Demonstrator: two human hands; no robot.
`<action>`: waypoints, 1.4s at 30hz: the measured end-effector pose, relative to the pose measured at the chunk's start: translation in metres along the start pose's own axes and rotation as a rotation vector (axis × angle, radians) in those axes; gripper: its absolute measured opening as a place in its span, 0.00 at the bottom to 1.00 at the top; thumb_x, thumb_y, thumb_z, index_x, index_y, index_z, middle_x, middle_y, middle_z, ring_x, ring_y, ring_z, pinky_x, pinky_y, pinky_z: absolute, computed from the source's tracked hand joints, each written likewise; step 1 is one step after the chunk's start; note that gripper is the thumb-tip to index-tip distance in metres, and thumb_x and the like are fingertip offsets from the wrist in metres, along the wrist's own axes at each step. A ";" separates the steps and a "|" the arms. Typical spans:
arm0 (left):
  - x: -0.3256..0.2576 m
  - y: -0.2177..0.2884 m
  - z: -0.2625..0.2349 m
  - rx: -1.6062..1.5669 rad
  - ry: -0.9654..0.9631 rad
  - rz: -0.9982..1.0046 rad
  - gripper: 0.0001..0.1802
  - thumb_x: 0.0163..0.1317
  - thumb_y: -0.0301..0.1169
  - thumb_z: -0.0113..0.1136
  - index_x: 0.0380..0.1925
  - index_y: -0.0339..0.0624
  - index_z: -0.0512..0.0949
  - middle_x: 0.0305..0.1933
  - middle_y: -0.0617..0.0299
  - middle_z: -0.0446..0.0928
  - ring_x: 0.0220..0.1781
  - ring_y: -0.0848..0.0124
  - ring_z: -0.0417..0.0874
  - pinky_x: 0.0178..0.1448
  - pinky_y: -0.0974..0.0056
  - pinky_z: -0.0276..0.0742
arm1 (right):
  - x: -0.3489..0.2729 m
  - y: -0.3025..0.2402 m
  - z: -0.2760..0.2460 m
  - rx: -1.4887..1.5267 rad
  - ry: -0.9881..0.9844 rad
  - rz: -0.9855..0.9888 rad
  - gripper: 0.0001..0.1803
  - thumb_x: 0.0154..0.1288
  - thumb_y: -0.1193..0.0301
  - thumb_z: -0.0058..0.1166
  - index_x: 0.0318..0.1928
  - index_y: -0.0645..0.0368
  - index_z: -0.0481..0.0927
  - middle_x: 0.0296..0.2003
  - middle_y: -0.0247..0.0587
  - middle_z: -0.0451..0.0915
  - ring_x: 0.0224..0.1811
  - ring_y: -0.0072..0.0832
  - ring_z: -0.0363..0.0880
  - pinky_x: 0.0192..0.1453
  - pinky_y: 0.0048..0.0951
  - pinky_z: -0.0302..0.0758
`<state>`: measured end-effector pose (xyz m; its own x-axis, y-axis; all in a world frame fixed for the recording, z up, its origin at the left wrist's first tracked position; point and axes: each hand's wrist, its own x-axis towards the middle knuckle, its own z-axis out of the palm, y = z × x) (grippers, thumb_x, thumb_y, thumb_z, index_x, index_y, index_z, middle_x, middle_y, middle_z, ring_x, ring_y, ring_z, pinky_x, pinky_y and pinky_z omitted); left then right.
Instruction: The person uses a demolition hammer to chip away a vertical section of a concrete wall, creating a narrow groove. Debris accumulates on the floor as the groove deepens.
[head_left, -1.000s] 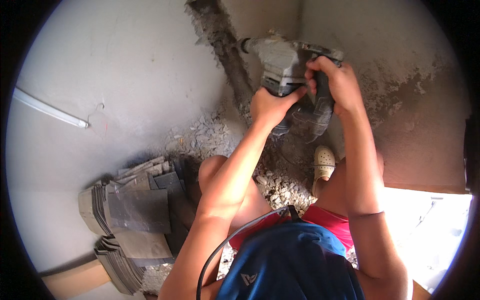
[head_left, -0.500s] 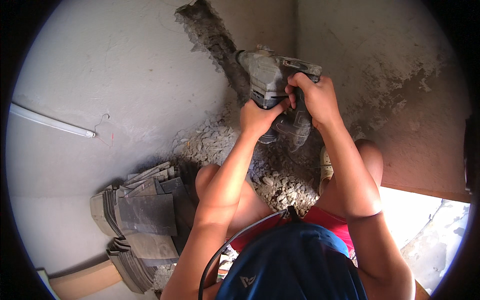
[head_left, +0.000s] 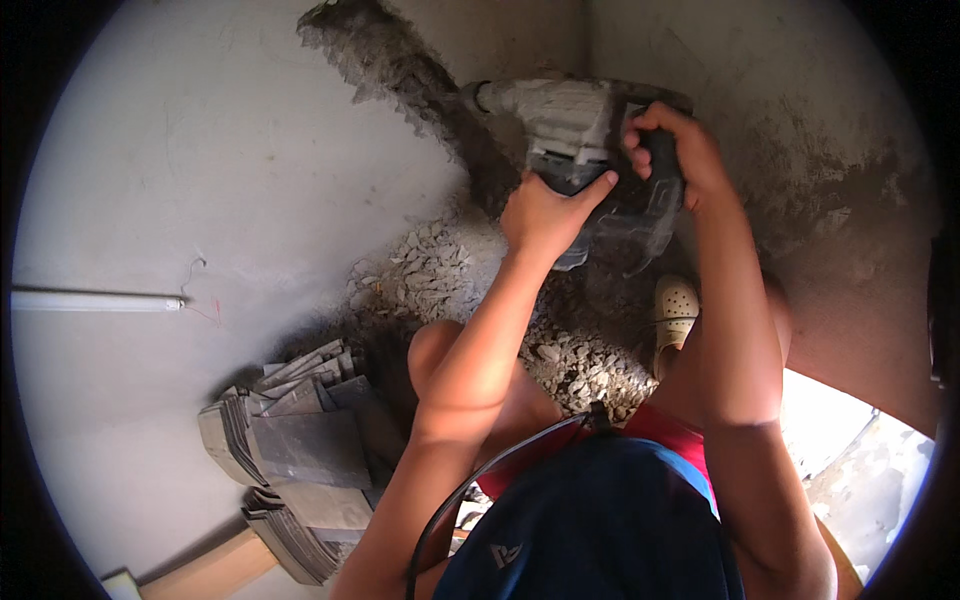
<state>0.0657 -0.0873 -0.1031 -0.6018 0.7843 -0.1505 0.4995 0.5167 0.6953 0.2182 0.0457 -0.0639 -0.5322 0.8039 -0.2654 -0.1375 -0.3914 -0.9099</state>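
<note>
While the left hand (head_left: pixel 548 218) clasps one power tool (head_left: pixel 572 112) and the right hand (head_left: pixel 690 150) grips its rear handle (head_left: pixel 664 180), its nose (head_left: pixel 483 97) sits at one rough wall groove (head_left: pixel 395 65). One cream clog (head_left: pixel 677 300) holds a foot (head_left: pixel 664 359); leftward are one white tube (head_left: pixel 100 301) and two board stacks (head_left: pixel 312 448); the left forearm (head_left: pixel 492 345) crosses before rubble (head_left: pixel 420 280).

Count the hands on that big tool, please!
2. The left hand holds the dusty power tool near its middle, and the right hand grips its black rear handle. No other hands show.
</note>
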 end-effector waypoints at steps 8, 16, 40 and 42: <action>0.029 0.002 0.031 0.054 -0.034 0.055 0.60 0.50 0.76 0.68 0.53 0.19 0.79 0.49 0.30 0.85 0.56 0.39 0.88 0.62 0.46 0.81 | 0.055 0.015 -0.048 0.027 0.038 0.080 0.15 0.64 0.60 0.68 0.36 0.59 0.80 0.28 0.37 0.81 0.22 0.23 0.77 0.24 0.26 0.74; 0.034 0.008 0.041 0.084 0.034 0.030 0.59 0.50 0.75 0.69 0.55 0.21 0.80 0.49 0.35 0.87 0.56 0.41 0.88 0.61 0.48 0.82 | 0.070 0.009 -0.055 -0.019 -0.050 0.074 0.14 0.63 0.59 0.68 0.35 0.56 0.83 0.27 0.37 0.82 0.22 0.25 0.78 0.28 0.28 0.75; 0.049 -0.036 0.037 -0.174 0.067 -0.049 0.51 0.50 0.71 0.73 0.49 0.27 0.84 0.48 0.36 0.88 0.55 0.45 0.90 0.60 0.51 0.82 | 0.082 0.019 0.000 -0.094 -0.019 0.013 0.14 0.61 0.65 0.66 0.28 0.65 0.83 0.26 0.44 0.84 0.24 0.29 0.80 0.28 0.32 0.75; 0.047 -0.037 0.032 -0.307 0.069 -0.070 0.41 0.55 0.56 0.80 0.48 0.23 0.84 0.46 0.45 0.89 0.49 0.62 0.90 0.55 0.59 0.82 | 0.065 0.014 0.019 -0.080 -0.008 -0.022 0.14 0.61 0.66 0.65 0.26 0.66 0.83 0.26 0.44 0.84 0.23 0.29 0.80 0.28 0.33 0.75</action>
<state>0.0391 -0.0590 -0.1589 -0.6743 0.7199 -0.1647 0.2503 0.4326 0.8662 0.1655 0.0840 -0.0878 -0.5362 0.8084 -0.2430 -0.0825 -0.3367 -0.9380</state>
